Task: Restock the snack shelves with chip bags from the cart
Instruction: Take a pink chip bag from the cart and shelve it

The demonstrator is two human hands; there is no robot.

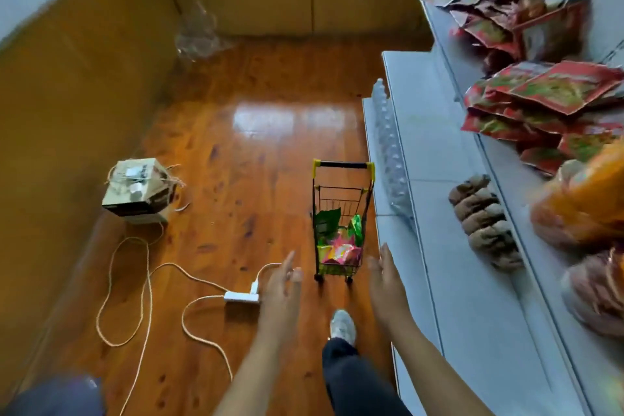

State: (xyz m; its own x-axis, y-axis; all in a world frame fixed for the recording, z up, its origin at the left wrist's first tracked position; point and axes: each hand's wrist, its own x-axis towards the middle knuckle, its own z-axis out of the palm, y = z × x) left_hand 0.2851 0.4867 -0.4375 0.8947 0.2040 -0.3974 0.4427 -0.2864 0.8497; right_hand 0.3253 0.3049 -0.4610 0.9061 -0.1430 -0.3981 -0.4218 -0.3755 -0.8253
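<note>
- Small wire shopping cart (pixel 341 223) stands upright on the wooden floor (pixel 256 152), just beside the lowest ledge of the grey shelving unit (pixel 435 159); its black handle bar with yellow ends faces 12 o'clock.
- Chip bags (pixel 337 240), green, pink and yellow, fill the lower part of the cart basket; some stand on edge against the wire sides.
- Left hand (pixel 282 284) hovers at 7 o'clock of the cart, near it but apart. Grip slack: fingers straight and spread, nothing held.
- Right hand (pixel 385 280) hovers at 5 o'clock of the cart, between cart and shelf ledge. Grip slack: fingers extended together, nothing held.
- Red snack packets (pixel 540 91) lie heaped on the upper shelves at 2 o'clock of the cart; orange bags (pixel 580 199) at 3 o'clock are blurred.
- Brown packaged goods (pixel 483 223) sit in a row on a lower shelf at 3 o'clock.
- Clear wrapped bottles (pixel 388 149) line the bottom ledge at 1 o'clock.
- White power strip (pixel 241 296) lies on the floor at 8 o'clock, with a cord (pixel 141 280) looping away to the left.
- Cardboard box (pixel 138 192) bound with string rests at 9 o'clock, well apart.
- Shoe (pixel 342 328) and dark trouser leg show at 6 o'clock.
</note>
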